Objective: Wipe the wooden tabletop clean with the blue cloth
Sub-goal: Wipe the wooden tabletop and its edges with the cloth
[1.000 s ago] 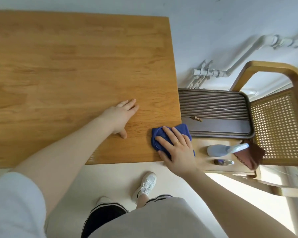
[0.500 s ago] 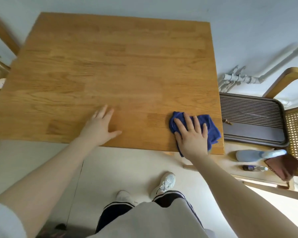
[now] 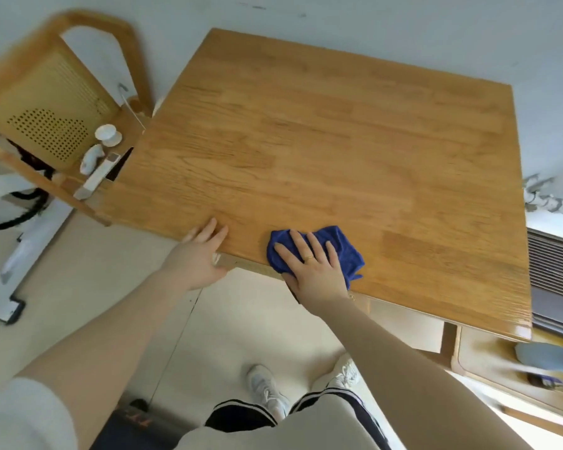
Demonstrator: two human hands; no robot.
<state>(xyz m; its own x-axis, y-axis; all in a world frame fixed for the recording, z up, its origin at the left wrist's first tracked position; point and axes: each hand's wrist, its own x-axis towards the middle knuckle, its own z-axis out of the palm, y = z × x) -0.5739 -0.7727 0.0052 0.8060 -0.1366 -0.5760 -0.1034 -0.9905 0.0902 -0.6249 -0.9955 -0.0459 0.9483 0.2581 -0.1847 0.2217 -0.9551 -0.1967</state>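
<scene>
Both hands flat: right hand (image 3: 316,267) presses crumpled blue cloth (image 3: 338,246) at wooden tabletop's (image 3: 338,141) near edge; left hand (image 3: 197,254) braces that edge beside it. Unwiped expanse probably lies ahead, toward far edge.

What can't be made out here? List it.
Head view only:
- Tabletop under the cloth: covered by cloth and right hand.
- Items at lower right: blurred, cut by frame edge.
- White objects on left chair: too blurred to identify.
- Left hand thumb: hidden below the table edge.
</scene>
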